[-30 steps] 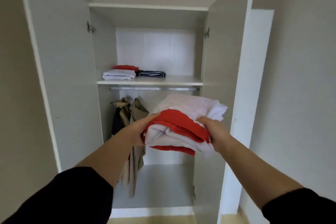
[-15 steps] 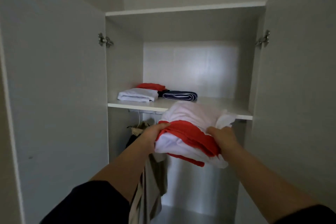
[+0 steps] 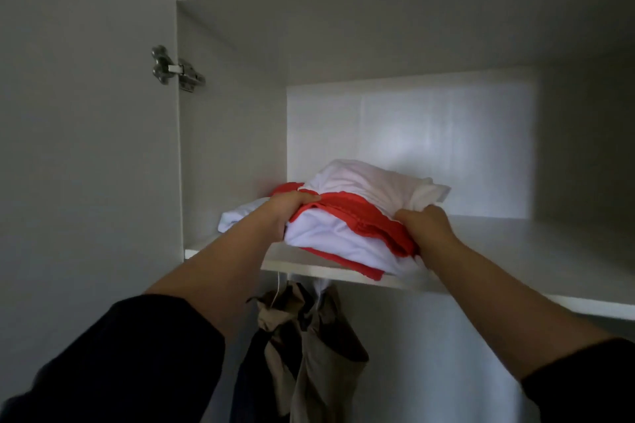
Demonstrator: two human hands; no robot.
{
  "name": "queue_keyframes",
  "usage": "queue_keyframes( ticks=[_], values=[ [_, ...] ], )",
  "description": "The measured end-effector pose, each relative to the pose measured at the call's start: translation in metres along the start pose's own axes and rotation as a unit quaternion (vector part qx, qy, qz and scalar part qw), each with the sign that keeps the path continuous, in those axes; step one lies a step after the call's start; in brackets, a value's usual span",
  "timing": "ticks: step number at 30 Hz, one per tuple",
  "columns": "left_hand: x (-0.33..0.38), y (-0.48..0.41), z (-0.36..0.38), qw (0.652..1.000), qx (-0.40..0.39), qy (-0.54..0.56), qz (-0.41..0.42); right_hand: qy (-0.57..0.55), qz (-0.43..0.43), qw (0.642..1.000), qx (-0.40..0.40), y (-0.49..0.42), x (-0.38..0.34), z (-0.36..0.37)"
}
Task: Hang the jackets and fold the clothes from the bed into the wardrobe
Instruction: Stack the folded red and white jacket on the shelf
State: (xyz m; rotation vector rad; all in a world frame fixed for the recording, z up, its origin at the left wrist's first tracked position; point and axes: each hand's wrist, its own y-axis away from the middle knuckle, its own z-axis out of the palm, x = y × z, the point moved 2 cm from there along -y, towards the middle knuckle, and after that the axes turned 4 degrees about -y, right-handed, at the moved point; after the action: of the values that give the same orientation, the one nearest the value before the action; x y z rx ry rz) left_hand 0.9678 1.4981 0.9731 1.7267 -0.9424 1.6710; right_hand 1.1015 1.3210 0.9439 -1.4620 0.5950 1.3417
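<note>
Folded red-and-white bundle (image 3: 347, 233) gripped at both ends over wardrobe shelf (image 3: 515, 254).
Left hand (image 3: 288, 208) and right hand (image 3: 424, 221) curled round bundle, resting at shelf front edge, beside white folded garment (image 3: 237, 218); beneath shelf, khaki jacket (image 3: 319, 347) hanging inside wardrobe.

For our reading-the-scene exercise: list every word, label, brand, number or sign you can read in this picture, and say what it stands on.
None: no readable text shows anywhere.
Folded clothes, held by the left hand and right hand: plain red and white, no print visible.
Shelf, door hinge and hanging jackets: no label or marking visible.
</note>
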Motion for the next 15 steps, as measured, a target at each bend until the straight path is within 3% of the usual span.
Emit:
queue_keyframes(
  ticks=[6, 15],
  values=[
    [0.027, -0.103, -0.076, 0.992, 0.101, -0.072, 0.020, -0.016, 0.021, 0.999, -0.039, -0.109, 0.015, 0.099],
    [0.024, -0.197, -0.150, 0.963, 0.202, -0.177, 0.008, 0.056, 0.062, 0.991, -0.106, -0.202, 0.053, 0.202]
  ],
)
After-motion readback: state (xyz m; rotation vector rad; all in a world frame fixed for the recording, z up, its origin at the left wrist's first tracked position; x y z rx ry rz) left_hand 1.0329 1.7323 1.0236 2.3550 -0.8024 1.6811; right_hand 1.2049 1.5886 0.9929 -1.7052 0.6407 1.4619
